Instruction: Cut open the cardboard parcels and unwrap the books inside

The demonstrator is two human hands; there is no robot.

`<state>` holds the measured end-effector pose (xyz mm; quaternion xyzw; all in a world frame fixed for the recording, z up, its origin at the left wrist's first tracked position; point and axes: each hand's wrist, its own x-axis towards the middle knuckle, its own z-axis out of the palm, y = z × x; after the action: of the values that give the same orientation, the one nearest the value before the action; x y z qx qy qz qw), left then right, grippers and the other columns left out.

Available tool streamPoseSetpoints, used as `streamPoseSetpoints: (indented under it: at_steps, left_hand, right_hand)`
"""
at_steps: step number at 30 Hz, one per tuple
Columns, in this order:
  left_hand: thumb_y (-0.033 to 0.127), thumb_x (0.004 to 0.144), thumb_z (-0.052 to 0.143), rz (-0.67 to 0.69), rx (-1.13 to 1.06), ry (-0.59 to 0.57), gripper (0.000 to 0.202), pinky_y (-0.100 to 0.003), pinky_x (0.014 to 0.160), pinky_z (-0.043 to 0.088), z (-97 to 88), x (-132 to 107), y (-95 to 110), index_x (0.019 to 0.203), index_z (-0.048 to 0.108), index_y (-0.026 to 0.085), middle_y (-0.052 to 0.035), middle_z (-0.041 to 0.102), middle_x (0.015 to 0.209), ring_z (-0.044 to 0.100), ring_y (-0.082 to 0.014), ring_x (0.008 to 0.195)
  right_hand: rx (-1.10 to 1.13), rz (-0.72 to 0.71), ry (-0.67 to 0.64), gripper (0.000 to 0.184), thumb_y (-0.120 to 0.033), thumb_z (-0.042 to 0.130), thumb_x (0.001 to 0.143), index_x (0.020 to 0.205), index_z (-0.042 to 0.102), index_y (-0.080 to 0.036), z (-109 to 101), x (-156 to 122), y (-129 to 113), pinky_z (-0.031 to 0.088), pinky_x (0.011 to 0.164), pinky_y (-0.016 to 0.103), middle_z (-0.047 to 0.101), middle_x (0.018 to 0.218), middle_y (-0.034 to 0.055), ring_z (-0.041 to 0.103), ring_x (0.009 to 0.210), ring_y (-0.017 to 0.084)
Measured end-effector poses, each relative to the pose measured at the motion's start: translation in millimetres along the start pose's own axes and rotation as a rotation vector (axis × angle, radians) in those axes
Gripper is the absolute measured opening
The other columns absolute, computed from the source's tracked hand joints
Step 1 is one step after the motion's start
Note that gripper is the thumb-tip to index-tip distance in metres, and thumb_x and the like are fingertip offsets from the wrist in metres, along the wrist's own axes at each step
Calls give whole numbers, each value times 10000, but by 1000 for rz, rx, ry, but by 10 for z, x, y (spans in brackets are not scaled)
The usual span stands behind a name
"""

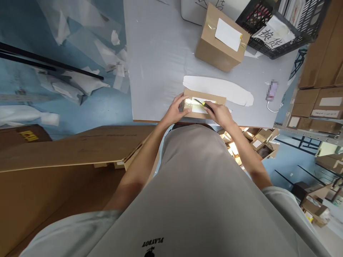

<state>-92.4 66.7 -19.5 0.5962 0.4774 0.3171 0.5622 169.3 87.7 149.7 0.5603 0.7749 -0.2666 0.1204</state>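
A small brown cardboard box [222, 101] with a white label and clear tape lies at the table's near edge. My left hand [175, 110] grips its left end, thumb and fingers on either side. In my right hand [220, 115] is a utility knife [205, 104] with a black and yellow handle. Its blade points left, over the label on the box top; whether it touches the surface I cannot tell. Just behind the box lies a long white sheet [219, 89] with rounded ends.
A larger labelled carton [222, 43] stands farther back on the grey table [158, 64]. Behind it is a black crate [284, 43] holding papers. A blurred purple item with a cord [272, 91] lies right. A big open carton [66, 150] is at my left; stacked boxes [318, 103] stand right.
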Motion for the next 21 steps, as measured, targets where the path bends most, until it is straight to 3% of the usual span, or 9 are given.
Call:
streamPoseSetpoints:
  at_steps: [3,7,14,21]
  left_hand:
    - [854,898,776,-14,-59,-40,971,-596,1253,554,1,-74,-30,1652,591,270,-211,375,1829,360,-456,1715]
    - [874,865,796,-8,-139,-28,983,-605,1250,557,68,-178,-67,1621,616,273,-208,338,1852,338,-459,1728]
    - [884,879,772,20,-157,-13,964,-621,1269,536,129,-224,-78,1619,617,285,-195,305,1879,342,-447,1731]
    - [889,867,781,21,-165,-24,993,-618,1271,535,114,-205,-104,1621,617,265,-211,305,1875,334,-455,1733]
  right_hand:
    - [-134,-58,-179,488,-455,361,1234,1561,641,-225,-97,154,-229,486,884,339,845,1301,157,788,1121,338]
    - [-226,-89,-291,484,-446,373,1235,1585,626,-228,-118,225,-346,461,878,341,837,1316,176,781,1146,341]
    - [-302,-77,-318,492,-455,376,1233,1602,620,-239,-44,213,-388,456,862,355,847,1276,178,793,1125,341]
    - [-364,-94,-343,463,-420,382,1233,1565,632,-215,-106,268,-510,465,867,360,845,1249,193,793,1117,339]
